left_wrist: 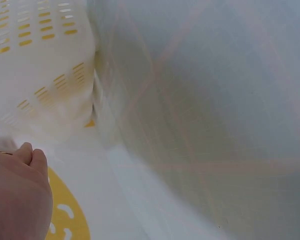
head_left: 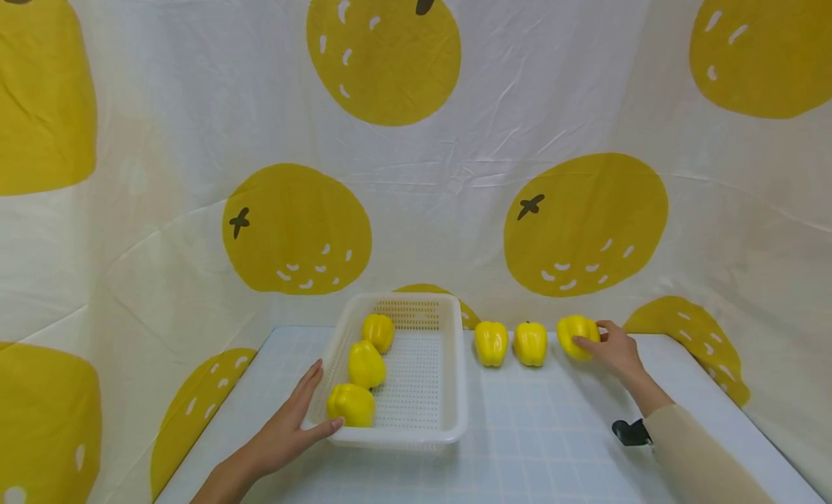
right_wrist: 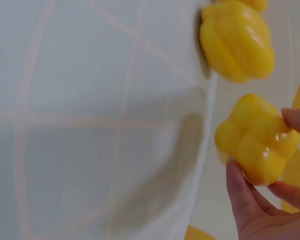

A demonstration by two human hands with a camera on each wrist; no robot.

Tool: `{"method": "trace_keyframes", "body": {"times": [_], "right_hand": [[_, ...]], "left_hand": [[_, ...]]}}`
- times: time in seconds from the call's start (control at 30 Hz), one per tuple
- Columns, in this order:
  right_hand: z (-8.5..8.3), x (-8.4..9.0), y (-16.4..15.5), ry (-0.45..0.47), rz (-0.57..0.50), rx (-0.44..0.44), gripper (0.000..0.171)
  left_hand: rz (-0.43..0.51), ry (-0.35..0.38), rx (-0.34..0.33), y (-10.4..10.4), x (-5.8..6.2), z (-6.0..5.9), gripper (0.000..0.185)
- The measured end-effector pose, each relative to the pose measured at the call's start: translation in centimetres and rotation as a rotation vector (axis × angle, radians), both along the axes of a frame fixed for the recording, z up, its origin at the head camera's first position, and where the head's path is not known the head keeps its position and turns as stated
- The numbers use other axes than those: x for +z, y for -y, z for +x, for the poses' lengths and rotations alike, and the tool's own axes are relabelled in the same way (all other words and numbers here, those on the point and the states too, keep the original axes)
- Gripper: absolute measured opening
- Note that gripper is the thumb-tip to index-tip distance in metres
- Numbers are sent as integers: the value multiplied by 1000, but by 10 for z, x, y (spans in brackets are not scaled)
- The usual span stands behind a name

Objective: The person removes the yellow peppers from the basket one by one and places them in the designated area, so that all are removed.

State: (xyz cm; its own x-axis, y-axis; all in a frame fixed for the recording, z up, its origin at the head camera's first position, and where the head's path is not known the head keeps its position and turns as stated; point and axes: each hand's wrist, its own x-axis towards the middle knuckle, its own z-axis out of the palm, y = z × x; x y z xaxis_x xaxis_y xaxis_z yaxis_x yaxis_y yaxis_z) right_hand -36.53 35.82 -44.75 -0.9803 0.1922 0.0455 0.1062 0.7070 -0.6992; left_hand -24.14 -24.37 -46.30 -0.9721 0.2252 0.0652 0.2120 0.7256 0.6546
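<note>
White perforated plastic forms the basket [head_left: 455, 388], a rectangular tray with slotted walls and a holed floor, standing on the counter [head_left: 539, 446] left of centre. Three yellow peppers lie in it along its left wall, in a row from near to far: the near pepper [head_left: 352, 404], the middle pepper [head_left: 367, 364] and the far pepper [head_left: 379, 331]. The left hand [head_left: 286, 432] rests against the basket's near left corner, fingers straight along the outer wall and thumb laid on the front rim; the left wrist view shows only the heel of that hand beside the slotted wall. To the right of the basket, three more peppers stand in a line near the counter's far edge: a fourth pepper [head_left: 490, 342], a fifth pepper [head_left: 530, 343] with a dark stem on top, and the held pepper [head_left: 575, 336]. The right hand [head_left: 614, 349] grips that last one, fingers and thumb curled round its lobed, glossy body, as the right wrist view shows clearly. The counter is covered in a pale cloth with a faint grid. A creased white backdrop [head_left: 481, 114] printed with large yellow fruit hangs behind and to both sides. A beige sleeve [head_left: 695, 461] covers the right forearm.
</note>
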Motion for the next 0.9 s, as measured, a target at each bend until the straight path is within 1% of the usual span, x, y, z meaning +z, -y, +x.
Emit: {"method": "trace_keyframes", "body": {"times": [0.2,0.3,0.53,0.67,0.8,0.9], "right_hand": [[-10,-12,8,-49,89,-9,86],[-13,-16,13,-71,114,-9,84],[-17,-25,24,-57,144,-10,86],[-17,-28,32,-67,131,-3,87],[-13,-27,38,-45,93,-11,91],[-9,-26,40,-28,84,-15,95]], "left_hand": [[2,6,0,0,0,0,105],[1,-1,-2,1,-1,0,105],[6,-3,0,1,0,1,105],[3,-6,2,1,1,1,105],[4,-4,4,0,1,1,105],[6,5,5,0,0,0,105]]}}
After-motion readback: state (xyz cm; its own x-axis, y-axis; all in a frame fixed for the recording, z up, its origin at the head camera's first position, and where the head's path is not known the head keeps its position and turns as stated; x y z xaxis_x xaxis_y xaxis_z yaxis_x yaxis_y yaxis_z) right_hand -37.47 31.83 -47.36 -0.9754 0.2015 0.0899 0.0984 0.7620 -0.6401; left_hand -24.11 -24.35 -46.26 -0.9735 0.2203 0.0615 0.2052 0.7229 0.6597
